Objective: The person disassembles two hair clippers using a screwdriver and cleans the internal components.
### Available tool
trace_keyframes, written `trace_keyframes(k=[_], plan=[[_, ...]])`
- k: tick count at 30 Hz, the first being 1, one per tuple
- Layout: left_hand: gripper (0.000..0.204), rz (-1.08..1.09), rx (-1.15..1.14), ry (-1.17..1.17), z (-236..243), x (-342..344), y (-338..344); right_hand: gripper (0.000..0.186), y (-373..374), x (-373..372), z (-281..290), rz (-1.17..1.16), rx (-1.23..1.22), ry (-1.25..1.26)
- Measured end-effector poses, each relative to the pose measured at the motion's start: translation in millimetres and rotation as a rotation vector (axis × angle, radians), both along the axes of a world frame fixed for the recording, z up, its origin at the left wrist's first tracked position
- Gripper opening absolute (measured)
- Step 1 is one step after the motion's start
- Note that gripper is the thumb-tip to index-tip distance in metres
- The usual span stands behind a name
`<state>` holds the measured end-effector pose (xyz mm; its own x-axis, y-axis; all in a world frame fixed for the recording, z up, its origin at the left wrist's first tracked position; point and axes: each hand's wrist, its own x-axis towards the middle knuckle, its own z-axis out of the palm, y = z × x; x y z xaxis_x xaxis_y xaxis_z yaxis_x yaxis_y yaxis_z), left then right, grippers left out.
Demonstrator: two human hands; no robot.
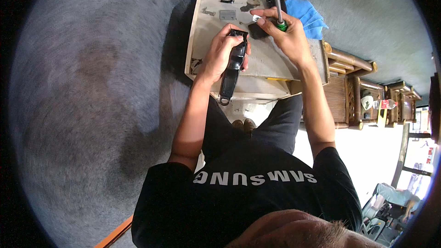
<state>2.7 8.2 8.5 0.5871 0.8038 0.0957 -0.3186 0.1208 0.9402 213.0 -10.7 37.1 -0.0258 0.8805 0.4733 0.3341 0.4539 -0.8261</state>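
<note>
My left hand [219,55] is closed around a black hair clipper [233,70], its head end pointing away from me and its hanging loop toward me. The thumb lies across the clipper near the head. In my right hand [292,37] a screwdriver [278,10] with a green handle is tucked, its metal shaft pointing up and away. Thumb and forefinger of that hand also pinch a small whitish piece [256,18], too small to name. Below those fingers a dark, squarish object [258,31] lies on the worn white table [271,59], partly hidden.
A grey metal plate [227,15] and a small black part [227,1] lie toward the table's far side. At its far right corner is a blue cloth [307,18], beside a black object [271,1]. Bamboo chairs [351,59] stand to the right; a grey wall [92,87] rises at left.
</note>
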Motion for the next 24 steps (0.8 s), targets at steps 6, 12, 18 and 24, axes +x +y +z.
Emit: trace_keyframes(k=[6, 12, 18, 24], plan=[[0.027, 0.016, 0.023, 0.048, 3.2, 2.5, -4.3, 0.022, -28.5, -25.8, -16.7, -0.041, -0.233, 0.352], [0.031, 0.017, 0.033, 0.055, 3.4, 2.9, -3.7, 0.020, -30.5, -29.5, -25.5, -0.062, -0.326, 0.449], [0.035, 0.008, 0.022, 0.069, 2.1, 2.4, -4.8, 0.021, -31.0, -27.0, -32.0, -0.061, -0.261, 0.684], [0.032, 0.018, 0.035, 0.040, 4.0, 1.7, -6.9, 0.016, -32.5, -29.7, -30.2, -0.119, -0.269, 0.601]])
